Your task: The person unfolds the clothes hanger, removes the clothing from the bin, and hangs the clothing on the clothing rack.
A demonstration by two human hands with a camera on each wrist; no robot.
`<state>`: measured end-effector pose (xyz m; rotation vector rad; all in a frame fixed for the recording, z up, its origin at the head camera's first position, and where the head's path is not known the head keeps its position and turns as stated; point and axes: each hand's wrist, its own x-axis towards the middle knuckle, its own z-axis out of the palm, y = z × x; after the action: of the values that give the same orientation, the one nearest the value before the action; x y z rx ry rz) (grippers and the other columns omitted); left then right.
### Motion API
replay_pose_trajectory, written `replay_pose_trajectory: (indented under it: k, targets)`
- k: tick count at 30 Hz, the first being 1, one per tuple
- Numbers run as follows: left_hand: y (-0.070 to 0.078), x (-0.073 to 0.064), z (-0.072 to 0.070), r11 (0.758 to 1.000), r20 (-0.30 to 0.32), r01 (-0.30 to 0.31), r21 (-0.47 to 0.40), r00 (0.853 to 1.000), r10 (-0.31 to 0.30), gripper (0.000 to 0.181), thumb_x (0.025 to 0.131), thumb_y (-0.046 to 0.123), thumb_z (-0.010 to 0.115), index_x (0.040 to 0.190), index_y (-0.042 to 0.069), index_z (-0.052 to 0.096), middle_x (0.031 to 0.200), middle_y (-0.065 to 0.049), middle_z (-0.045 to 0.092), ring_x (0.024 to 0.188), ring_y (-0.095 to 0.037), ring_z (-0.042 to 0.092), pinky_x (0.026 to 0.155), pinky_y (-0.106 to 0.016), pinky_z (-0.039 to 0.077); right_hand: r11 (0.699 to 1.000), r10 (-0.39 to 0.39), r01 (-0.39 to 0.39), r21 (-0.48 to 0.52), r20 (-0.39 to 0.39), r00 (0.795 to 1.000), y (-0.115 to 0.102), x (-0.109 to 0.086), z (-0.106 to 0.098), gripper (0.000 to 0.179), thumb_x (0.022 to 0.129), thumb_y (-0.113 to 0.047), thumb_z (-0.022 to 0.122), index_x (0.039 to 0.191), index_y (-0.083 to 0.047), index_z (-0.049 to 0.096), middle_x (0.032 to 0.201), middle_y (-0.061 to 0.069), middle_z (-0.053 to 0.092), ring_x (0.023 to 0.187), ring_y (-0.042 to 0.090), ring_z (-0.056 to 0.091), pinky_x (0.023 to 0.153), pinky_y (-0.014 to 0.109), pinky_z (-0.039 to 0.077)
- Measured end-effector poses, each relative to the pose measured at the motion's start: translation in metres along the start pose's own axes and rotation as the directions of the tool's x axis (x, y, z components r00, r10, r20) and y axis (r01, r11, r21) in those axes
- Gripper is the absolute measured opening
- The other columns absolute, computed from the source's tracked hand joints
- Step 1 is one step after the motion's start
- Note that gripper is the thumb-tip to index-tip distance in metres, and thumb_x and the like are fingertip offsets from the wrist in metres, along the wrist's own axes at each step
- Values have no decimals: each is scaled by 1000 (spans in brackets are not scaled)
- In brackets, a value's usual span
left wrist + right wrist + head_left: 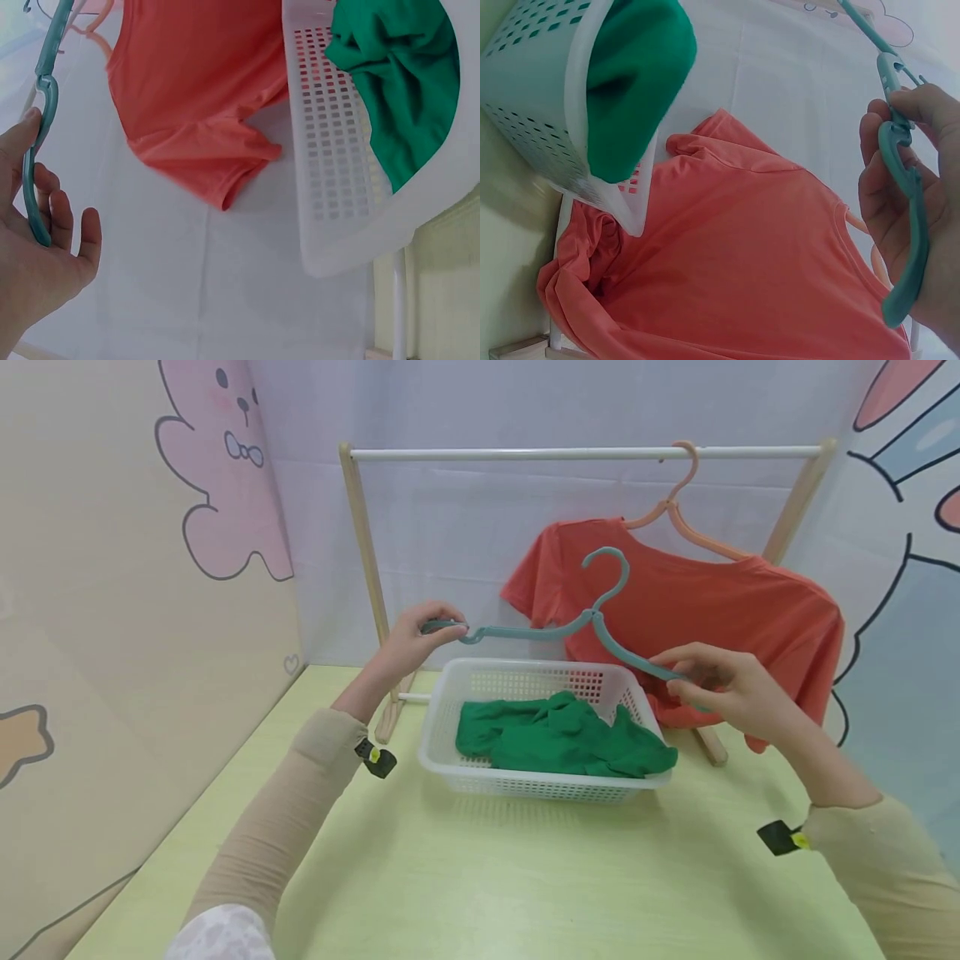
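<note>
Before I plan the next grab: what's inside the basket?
The basket holds a crumpled green cloth, one end lapping over its edge. Anything beneath the cloth, and much of the basket's floor, is covered.

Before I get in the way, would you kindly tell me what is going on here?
A person's left hand and right hand hold a teal hanger, one at each arm, its hook upward and no garment on it. A green garment lies bunched in a white basket on the table. Behind the basket, a red shirt hangs on an orange hanger from a white bar.
</note>
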<state>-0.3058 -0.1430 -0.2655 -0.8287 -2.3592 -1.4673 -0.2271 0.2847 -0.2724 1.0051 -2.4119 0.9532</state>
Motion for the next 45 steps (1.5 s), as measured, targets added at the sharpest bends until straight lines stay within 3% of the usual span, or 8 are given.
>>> replay_pose_trajectory:
  k: [3, 9, 16, 20, 27, 32, 40, 45]
  targets:
    - [10, -5, 3, 999, -10, 28, -22, 1000, -29, 19, 97, 13, 62, 112, 0, 64, 96, 7, 61, 89, -18, 55, 86, -29, 45, 1000, -14, 14, -11, 3, 1000, 0, 0, 3, 41, 86, 4, 71, 124, -7, 63, 91, -11, 66, 73, 5, 62, 66, 14, 52]
    - [21, -11, 9, 998, 12, 55, -25, 998, -54, 20, 99, 16, 60, 113, 2, 63, 97, 3, 60, 89, -14, 55, 88, -32, 45, 995, -33, 33, -94, -6, 999, 1, 0, 7, 49, 83, 5, 74, 127, -12, 61, 101, -23, 61, 77, 2, 60, 68, 12, 51]
    - [0, -1, 15, 997, -5, 69, -28, 998, -69, 21, 99, 17, 60, 115, 3, 62, 107, -10, 62, 98, -22, 59, 95, -38, 46, 991, 3, -11, -135, -55, 998, -1, -1, 9, 45, 85, 1, 73, 126, -14, 63, 103, -9, 62, 80, 3, 55, 67, 12, 48]
    - [-9, 3, 17, 997, -14, 63, -36, 998, -63, 21, 99, 20, 61, 115, 6, 63, 111, -10, 62, 104, -27, 60, 97, -41, 47, 989, 37, -47, -139, -74, 997, -1, -2, 10, 43, 87, -1, 72, 126, -16, 63, 100, -7, 62, 78, 4, 54, 66, 13, 48]
    - [-11, 5, 19, 999, 11, 21, -31, 1000, -21, 23, 97, 28, 65, 113, 12, 67, 110, -3, 64, 104, -26, 61, 97, -38, 48, 991, 22, -36, -127, -109, 994, 1, -8, 7, 42, 86, 1, 72, 125, -14, 64, 105, -19, 62, 78, 1, 55, 67, 11, 47]
    - [-10, 6, 18, 1000, 37, 22, -10, 999, -22, 23, 96, 27, 65, 114, 13, 68, 112, -8, 66, 106, -22, 60, 98, -39, 48, 991, 11, -26, -130, -114, 993, 4, -13, 0, 43, 85, 5, 71, 124, -13, 65, 110, -27, 60, 80, -2, 57, 70, 7, 47]
    - [-12, 10, 14, 999, 58, 55, 4, 997, -55, 20, 97, 24, 64, 109, 8, 67, 108, -10, 67, 96, -16, 58, 92, -39, 49, 992, 36, -55, -118, -158, 987, 11, -27, -15, 43, 85, 9, 70, 123, -8, 65, 99, -21, 62, 76, -1, 57, 67, 8, 46]
    - [-16, 13, 17, 994, 122, 61, 93, 990, -72, 18, 97, 24, 64, 106, 9, 69, 105, -10, 69, 99, -19, 60, 93, -37, 50, 992, 80, -98, -85, -197, 977, 13, -33, -24, 40, 85, 9, 69, 122, -7, 66, 94, -19, 63, 74, -2, 57, 67, 8, 45]
